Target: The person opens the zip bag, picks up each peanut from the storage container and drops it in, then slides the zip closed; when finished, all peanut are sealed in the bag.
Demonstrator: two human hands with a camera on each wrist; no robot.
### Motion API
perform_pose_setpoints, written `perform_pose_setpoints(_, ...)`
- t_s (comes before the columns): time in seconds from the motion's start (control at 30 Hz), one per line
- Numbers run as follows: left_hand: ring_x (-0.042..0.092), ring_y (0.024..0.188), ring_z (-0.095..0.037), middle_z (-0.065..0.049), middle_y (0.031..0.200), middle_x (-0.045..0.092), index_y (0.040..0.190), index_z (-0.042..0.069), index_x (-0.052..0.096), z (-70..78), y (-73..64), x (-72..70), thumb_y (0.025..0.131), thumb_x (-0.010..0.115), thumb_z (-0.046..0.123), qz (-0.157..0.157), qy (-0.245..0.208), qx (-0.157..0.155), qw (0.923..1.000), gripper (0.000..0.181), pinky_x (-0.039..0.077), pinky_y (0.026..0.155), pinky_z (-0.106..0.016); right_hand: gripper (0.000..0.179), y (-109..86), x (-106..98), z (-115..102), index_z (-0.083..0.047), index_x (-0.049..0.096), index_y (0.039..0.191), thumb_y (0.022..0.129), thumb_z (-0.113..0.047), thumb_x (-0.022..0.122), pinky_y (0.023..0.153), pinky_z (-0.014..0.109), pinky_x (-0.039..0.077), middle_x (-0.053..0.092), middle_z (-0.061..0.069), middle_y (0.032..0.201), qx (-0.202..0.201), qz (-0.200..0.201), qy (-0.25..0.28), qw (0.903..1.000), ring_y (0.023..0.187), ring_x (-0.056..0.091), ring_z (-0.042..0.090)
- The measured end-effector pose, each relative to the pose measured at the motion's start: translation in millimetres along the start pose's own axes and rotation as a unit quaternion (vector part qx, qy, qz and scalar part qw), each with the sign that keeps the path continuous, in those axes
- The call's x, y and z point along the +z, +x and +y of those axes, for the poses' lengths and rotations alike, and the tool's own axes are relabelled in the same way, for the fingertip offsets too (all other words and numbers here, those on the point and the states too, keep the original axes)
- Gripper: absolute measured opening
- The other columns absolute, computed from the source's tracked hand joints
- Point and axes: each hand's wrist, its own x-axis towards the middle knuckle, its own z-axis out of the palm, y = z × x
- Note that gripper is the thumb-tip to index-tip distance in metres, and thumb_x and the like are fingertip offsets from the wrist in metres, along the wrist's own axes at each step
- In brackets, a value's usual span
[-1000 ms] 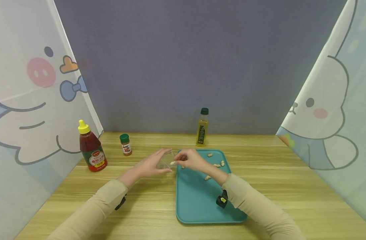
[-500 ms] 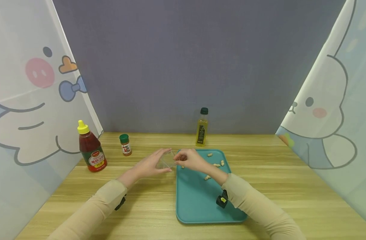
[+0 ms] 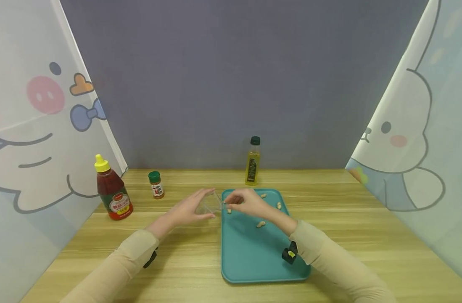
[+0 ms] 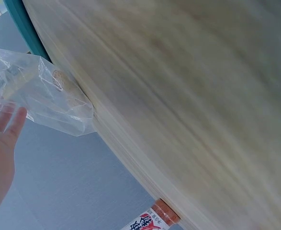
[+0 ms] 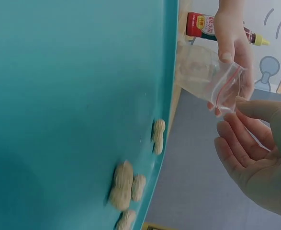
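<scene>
Left hand (image 3: 186, 209) grips a clear zip bag (image 5: 196, 69) near its mouth; right hand (image 3: 249, 203) is at the opening, can't tell if it's pinching anything. Peanuts (image 5: 122, 186) sit below on the teal tray (image 3: 253, 259). Sauce bottle (image 3: 115, 193) and spice jar (image 3: 157, 185) wear Chinese labels.

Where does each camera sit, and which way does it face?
Head: worn on the head, looking forward and down at the tray; the left hand, right hand and sleeved forearms show.
Left wrist: on that wrist, looking across the table at the plastic bag; the left hand shows.
Right wrist: on that wrist, looking across the tray at peanuts; the right hand shows near, the left hand beyond.
Both wrist views share the plastic bag.
</scene>
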Motion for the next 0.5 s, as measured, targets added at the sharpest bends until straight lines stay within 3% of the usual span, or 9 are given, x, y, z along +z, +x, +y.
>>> perform_pose_setpoints(0.23,0.046,0.127,-0.029,-0.007,0.143,0.043,0.145,0.013,0.032,-0.9,-0.4,-0.3,0.082,0.065,0.052,0.003,0.010,0.007,0.9999,0.081,0.043,0.102,-0.049,0.020,-20.0,-12.4,4.4,-0.007,0.067,0.107,0.089,-0.014,0.065,0.076,0.022,0.054,0.070,0.005,0.094,-0.010,-0.002,-0.017,0.9998,0.083,0.065,0.013)
perform_pose_setpoints(0.5,0.044,0.129,-0.031,-0.009,0.145,0.041,0.146,0.014,0.030,0.6,-1.2,-0.6,0.082,0.061,0.058,-0.005,0.020,-0.002,0.9998,0.084,0.040,0.104,-0.051,0.026,-43.1,-23.0,19.4,0.000,0.066,0.110,0.088,-0.015,0.065,0.076,0.022,0.054,0.070,0.011,0.098,-0.013,-0.033,-0.032,0.9989,0.086,0.066,0.016)
